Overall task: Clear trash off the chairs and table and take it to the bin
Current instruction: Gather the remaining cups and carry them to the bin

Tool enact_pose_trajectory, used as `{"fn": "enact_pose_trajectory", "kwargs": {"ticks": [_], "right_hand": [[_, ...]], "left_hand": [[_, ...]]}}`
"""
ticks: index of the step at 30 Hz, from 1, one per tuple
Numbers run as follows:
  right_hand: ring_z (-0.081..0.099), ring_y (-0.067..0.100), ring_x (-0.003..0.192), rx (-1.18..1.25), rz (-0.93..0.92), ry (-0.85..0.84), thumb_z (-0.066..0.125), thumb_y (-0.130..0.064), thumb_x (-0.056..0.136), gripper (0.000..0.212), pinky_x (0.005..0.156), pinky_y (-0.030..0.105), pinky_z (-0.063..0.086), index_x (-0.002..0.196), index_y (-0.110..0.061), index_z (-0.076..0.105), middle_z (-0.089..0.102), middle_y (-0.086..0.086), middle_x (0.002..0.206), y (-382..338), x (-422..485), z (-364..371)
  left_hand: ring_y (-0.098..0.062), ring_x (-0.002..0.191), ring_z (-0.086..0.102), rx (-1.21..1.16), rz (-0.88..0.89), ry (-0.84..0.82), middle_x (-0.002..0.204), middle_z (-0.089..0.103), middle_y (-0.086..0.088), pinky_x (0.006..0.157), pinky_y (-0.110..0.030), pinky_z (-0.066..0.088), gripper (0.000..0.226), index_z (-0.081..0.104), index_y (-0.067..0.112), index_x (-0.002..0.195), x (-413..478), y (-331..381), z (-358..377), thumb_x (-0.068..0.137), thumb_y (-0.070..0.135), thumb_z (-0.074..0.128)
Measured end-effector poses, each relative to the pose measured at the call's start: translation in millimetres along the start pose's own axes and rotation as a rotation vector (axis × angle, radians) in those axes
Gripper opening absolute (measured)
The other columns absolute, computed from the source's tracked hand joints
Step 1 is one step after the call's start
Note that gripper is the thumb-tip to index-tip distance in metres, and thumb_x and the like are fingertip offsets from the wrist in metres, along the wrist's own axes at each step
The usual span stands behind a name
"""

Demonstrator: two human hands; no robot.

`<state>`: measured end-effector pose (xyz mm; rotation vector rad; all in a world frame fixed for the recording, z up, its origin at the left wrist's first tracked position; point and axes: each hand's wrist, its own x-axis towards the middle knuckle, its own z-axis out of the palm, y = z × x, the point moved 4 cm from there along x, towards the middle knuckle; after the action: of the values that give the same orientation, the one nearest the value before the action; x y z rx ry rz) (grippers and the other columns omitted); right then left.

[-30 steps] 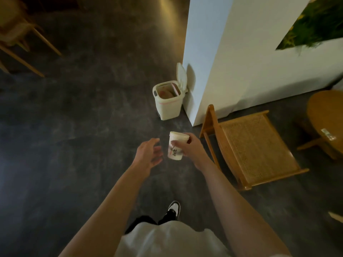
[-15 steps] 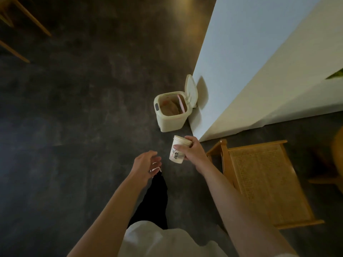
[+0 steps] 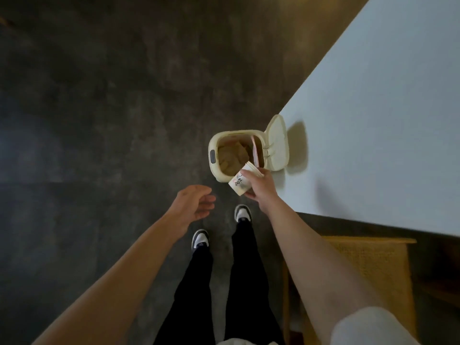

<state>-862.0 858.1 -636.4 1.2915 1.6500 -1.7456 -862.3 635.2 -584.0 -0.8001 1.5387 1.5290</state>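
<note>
A small cream bin [image 3: 214, 145] stands on the dark floor against a white wall, its lid [image 3: 277, 143] flipped up to the right. Crumpled brown paper and a pink strip lie inside. My right hand [image 3: 261, 186] grips a white paper cup [image 3: 241, 183] with dark lettering, tilted with its rim over the bin's near edge. My left hand [image 3: 196, 204] hovers lower left of the bin, fingers loosely curled, holding nothing.
The white wall [image 3: 373, 120] runs along the right side. A wooden chair with a woven seat [image 3: 361, 270] sits at lower right, close to my right arm. My two feet [image 3: 242, 212] stand just before the bin on dark floor.
I have walked up to the bin, which now lies right below me. My right hand has carried the cup forward and tipped it over the bin's rim.
</note>
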Motion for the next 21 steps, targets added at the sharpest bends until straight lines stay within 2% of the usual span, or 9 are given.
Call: {"fn": "enact_pose_trajectory", "kwargs": {"ticks": [3, 6, 9, 11, 17, 20, 21], "right_hand": [[0.065, 0.019, 0.102, -0.038, 0.053, 0.013, 0.083, -0.036, 0.084, 0.071, 0.079, 0.038, 0.064, 0.142, -0.025, 0.042, 0.06, 0.007, 0.132, -11, 63, 10], [0.064, 0.026, 0.112, -0.077, 0.106, 0.058, 0.083, -0.04, 0.083, 0.077, 0.085, 0.042, 0.064, 0.145, -0.026, 0.039, 0.057, 0.006, 0.136, -14, 121, 17], [0.062, 0.025, 0.112, -0.11, 0.153, 0.072, 0.084, -0.042, 0.082, 0.08, 0.08, 0.037, 0.065, 0.146, -0.029, 0.038, 0.056, 0.005, 0.137, -15, 168, 26], [0.062, 0.025, 0.113, -0.124, 0.18, 0.067, 0.084, -0.042, 0.082, 0.081, 0.081, 0.039, 0.064, 0.148, -0.03, 0.038, 0.055, 0.005, 0.138, -14, 190, 32], [0.063, 0.03, 0.117, -0.106, 0.244, 0.059, 0.083, -0.04, 0.083, 0.071, 0.086, 0.047, 0.063, 0.142, -0.03, 0.044, 0.058, 0.009, 0.138, -10, 250, 48], [0.07, 0.03, 0.108, -0.097, 0.242, 0.046, 0.08, -0.038, 0.087, 0.061, 0.084, 0.045, 0.063, 0.134, -0.038, 0.041, 0.059, 0.011, 0.139, -15, 260, 53], [0.071, 0.029, 0.105, -0.111, 0.243, 0.041, 0.08, -0.039, 0.088, 0.065, 0.084, 0.045, 0.063, 0.138, -0.041, 0.038, 0.058, 0.012, 0.139, -18, 261, 54]], "left_hand": [[-0.023, 0.087, 0.072, -0.059, -0.004, 0.035, 0.094, 0.077, -0.006, 0.074, -0.035, 0.055, 0.02, 0.067, 0.012, 0.111, 39, 15, 0, 0.095, 0.024, 0.065], [-0.025, 0.089, 0.072, -0.137, 0.006, 0.063, 0.095, 0.077, -0.007, 0.076, -0.036, 0.056, 0.019, 0.068, 0.01, 0.113, 75, 27, 1, 0.098, 0.022, 0.062], [-0.025, 0.091, 0.072, -0.195, 0.001, 0.087, 0.097, 0.078, -0.008, 0.078, -0.037, 0.055, 0.018, 0.069, 0.011, 0.112, 107, 35, 2, 0.1, 0.02, 0.059], [-0.025, 0.093, 0.073, -0.2, -0.003, 0.106, 0.099, 0.077, -0.008, 0.08, -0.038, 0.056, 0.018, 0.07, 0.012, 0.111, 123, 38, 3, 0.101, 0.019, 0.057], [-0.026, 0.096, 0.073, -0.224, -0.037, 0.163, 0.105, 0.077, -0.011, 0.085, -0.039, 0.057, 0.017, 0.07, 0.014, 0.111, 163, 32, -6, 0.101, 0.019, 0.057], [-0.025, 0.094, 0.073, -0.257, -0.054, 0.187, 0.104, 0.077, -0.011, 0.08, -0.037, 0.055, 0.016, 0.07, 0.014, 0.109, 172, 26, -12, 0.101, 0.019, 0.057], [-0.024, 0.092, 0.072, -0.27, -0.058, 0.195, 0.104, 0.077, -0.011, 0.078, -0.036, 0.055, 0.016, 0.07, 0.014, 0.109, 173, 25, -13, 0.101, 0.018, 0.058]]}}
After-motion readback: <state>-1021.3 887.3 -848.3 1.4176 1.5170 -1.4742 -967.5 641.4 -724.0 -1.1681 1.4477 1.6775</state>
